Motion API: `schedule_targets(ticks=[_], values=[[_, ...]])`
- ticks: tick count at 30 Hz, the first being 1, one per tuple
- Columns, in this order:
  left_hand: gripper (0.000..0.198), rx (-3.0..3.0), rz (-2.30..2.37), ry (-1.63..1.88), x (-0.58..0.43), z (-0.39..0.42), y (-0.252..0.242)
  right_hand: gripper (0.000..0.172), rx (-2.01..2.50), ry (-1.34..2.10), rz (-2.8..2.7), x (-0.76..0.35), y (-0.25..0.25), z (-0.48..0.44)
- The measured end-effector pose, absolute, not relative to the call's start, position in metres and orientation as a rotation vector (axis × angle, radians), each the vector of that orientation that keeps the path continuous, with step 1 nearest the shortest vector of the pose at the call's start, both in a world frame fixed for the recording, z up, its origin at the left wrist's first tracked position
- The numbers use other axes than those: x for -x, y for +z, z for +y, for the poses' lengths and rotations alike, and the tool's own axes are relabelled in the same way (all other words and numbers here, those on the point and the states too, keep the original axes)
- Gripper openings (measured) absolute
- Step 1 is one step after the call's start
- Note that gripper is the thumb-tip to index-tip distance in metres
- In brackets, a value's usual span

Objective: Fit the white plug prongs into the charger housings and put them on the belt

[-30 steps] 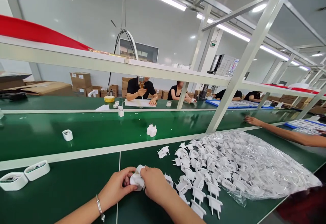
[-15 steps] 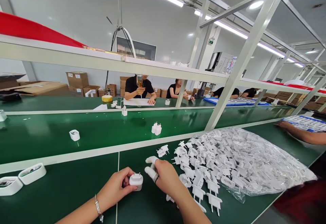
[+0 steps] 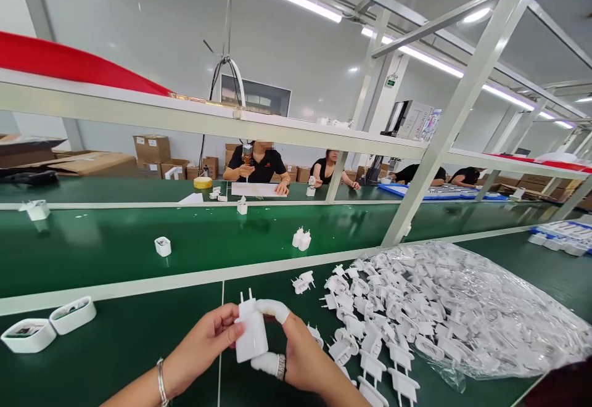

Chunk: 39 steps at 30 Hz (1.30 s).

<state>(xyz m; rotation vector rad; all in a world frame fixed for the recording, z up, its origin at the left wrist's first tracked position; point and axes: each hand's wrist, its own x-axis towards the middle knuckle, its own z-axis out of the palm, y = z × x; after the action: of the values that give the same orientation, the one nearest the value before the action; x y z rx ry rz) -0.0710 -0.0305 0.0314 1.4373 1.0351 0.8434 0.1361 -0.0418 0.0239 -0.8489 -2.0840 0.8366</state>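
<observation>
A white two-pin charger point(image 3: 251, 336) is held upright between my two hands over the green bench, its pins pointing up. My left hand point(image 3: 210, 345) pinches its left side with thumb and fingers. On the other side, my right hand point(image 3: 293, 342), with white covers on its thumb and finger, spans the charger from its top edge to its bottom corner. To the right lies a heap of white plug tops point(image 3: 370, 320), partly under a clear plastic bag point(image 3: 485, 308). Two open white housings point(image 3: 73, 315) rest side by side at the left.
Beyond the bench runs a green belt point(image 3: 115, 228) carrying an open housing point(image 3: 163, 246) and a pair of pinned chargers point(image 3: 301, 239). A slanted metal post point(image 3: 444, 129) rises behind the bag. People sit across the line.
The charger has been raised and tilted up, and my right hand has closed onto it. Items on the belt appear further right, and the view has shifted slightly.
</observation>
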Motion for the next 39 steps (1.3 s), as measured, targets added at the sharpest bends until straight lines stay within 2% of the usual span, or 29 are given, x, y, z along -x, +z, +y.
schedule_targets(ticks=[4,8,14,16,19,21,24,27,29,35,39], values=[[0.073,-1.641,1.098,1.035,0.071,-0.039,0.030,0.050,0.805,0.706,-1.951,-0.128,0.021,-0.047],[0.048,-1.698,0.968,1.045,0.073,-0.049,0.027,0.055,0.734,0.586,-1.898,-0.125,0.022,-0.051],[0.038,-1.633,0.950,1.105,0.076,-0.050,0.020,0.044,0.698,0.512,-1.928,-0.123,0.020,-0.053],[0.047,-1.529,0.890,1.119,0.073,-0.046,0.018,0.046,0.707,0.514,-1.880,-0.119,0.016,-0.054],[0.073,-1.334,0.731,1.051,0.067,-0.040,0.017,0.054,0.659,0.541,-1.841,-0.116,0.015,-0.053],[0.078,-1.282,0.729,0.967,0.066,-0.033,0.018,0.055,0.674,0.520,-1.926,-0.121,0.018,-0.050],[0.067,-1.381,0.938,0.920,0.075,-0.010,0.022,0.051,1.006,0.392,-2.145,-0.148,0.026,-0.039],[0.051,-1.660,1.305,0.973,0.091,0.037,0.022,0.036,1.579,0.246,-2.305,-0.186,0.028,-0.027],[0.040,-1.796,1.520,0.969,0.101,0.077,0.018,0.031,1.785,0.218,-2.338,-0.205,0.022,-0.022],[0.032,-1.939,1.750,0.870,0.106,0.155,0.004,0.029,1.666,0.310,-2.437,-0.187,-0.009,-0.018],[0.040,-2.096,1.845,0.767,0.104,0.171,0.003,0.041,1.682,0.323,-2.376,-0.170,-0.009,-0.015]])
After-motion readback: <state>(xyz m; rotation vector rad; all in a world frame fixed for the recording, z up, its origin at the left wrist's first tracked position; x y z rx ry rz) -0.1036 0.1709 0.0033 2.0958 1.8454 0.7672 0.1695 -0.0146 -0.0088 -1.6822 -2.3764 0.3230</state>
